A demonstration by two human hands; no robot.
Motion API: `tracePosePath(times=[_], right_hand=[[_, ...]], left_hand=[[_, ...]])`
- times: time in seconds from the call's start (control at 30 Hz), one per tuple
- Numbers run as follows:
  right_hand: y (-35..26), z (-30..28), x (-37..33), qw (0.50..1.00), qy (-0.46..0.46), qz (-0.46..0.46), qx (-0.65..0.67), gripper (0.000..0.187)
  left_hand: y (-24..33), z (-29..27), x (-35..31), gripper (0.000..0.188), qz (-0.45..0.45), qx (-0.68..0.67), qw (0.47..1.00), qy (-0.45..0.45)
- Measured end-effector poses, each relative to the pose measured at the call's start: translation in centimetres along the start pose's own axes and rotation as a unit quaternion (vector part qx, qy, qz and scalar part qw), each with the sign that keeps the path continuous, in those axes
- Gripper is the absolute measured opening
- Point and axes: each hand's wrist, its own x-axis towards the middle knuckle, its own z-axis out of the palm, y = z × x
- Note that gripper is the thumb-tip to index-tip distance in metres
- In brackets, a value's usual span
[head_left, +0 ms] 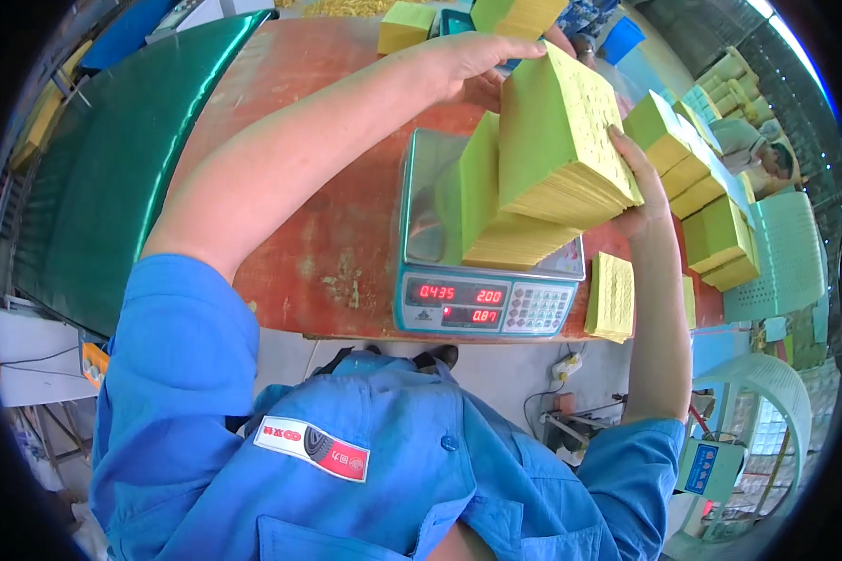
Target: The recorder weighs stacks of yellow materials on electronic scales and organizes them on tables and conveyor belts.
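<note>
Head view: I see the left hand point(477, 67) and right hand point(642, 187) gripping a thick, rough-edged stack of yellow sheets point(543, 140) over the glossy pan point(428, 234) of a scale point(426, 316), which bears a second yellow block point(482, 210). A blue bucket point(624, 39), contents unclear, stands beyond the scuffed red table point(323, 234).

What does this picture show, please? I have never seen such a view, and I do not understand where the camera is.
There is no machine arm: these are a person's bare hands. A fisheye camera on the head looks down, so straight edges bend. The left hand and right hand hold a thick yellow stack between them. Below it, another yellow stack stands on a digital scale, on a red table. A smaller stack stands right of the scale.
</note>
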Motion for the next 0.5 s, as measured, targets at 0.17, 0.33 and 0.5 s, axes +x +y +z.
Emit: tracePosePath(times=[0.17, 0.33, 0.5], right_hand=[[0.0, -0.8, 1.1, 1.000, -0.013, 0.025, 0.005, 0.048], [0.1, -0.5, 0.5, 0.999, -0.020, 0.037, -0.004, 0.048], [0.2, -0.3, 0.5, 0.998, 0.006, 0.047, -0.035, 0.051]], left_hand=[[-1.2, 0.2, -0.2, 0.051, 0.008, 0.003, 1.000, 0.026], [-2.3, 0.1, 0.1, 0.050, -0.013, 0.003, 0.999, 0.032], [-3.0, 0.2, 0.1, 0.049, 0.004, 0.016, 0.999, 0.045]])
